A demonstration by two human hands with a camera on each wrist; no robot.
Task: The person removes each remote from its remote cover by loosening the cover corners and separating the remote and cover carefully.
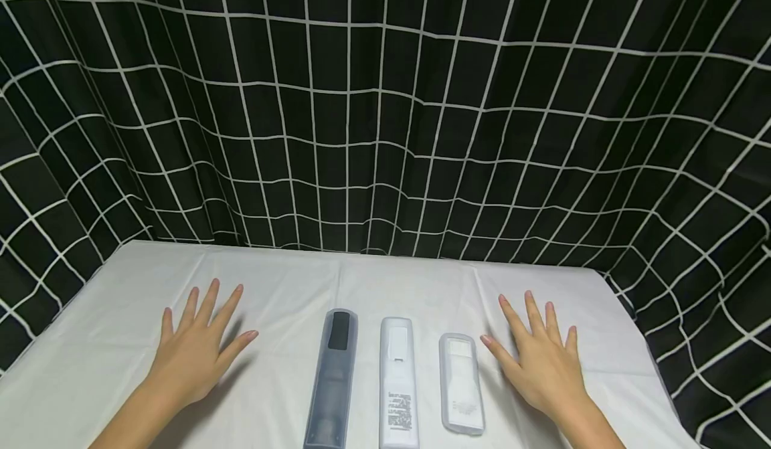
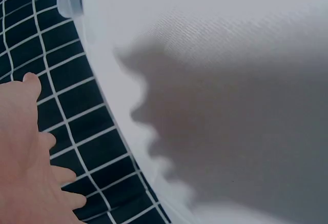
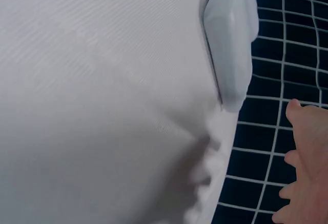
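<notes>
Three remote controls lie face down, side by side, on a white cloth. A long one in a greyish translucent cover with a dark upper patch (image 1: 331,382) is at the left. In the middle lies a white remote with printed text (image 1: 398,375), and at the right a shorter white remote in a clear cover (image 1: 461,385). My left hand (image 1: 195,352), fingers spread, hovers over the cloth left of the grey one. Beside the short remote, my right hand (image 1: 542,362) hovers with its fingers spread too. Both hands hold nothing and cast shadows below.
The white cloth (image 1: 289,282) covers the table, with faint fold lines. A black curtain with a white grid (image 1: 367,134) hangs behind it and along both sides. In the right wrist view, a covered remote (image 3: 228,49) lies near the cloth's edge.
</notes>
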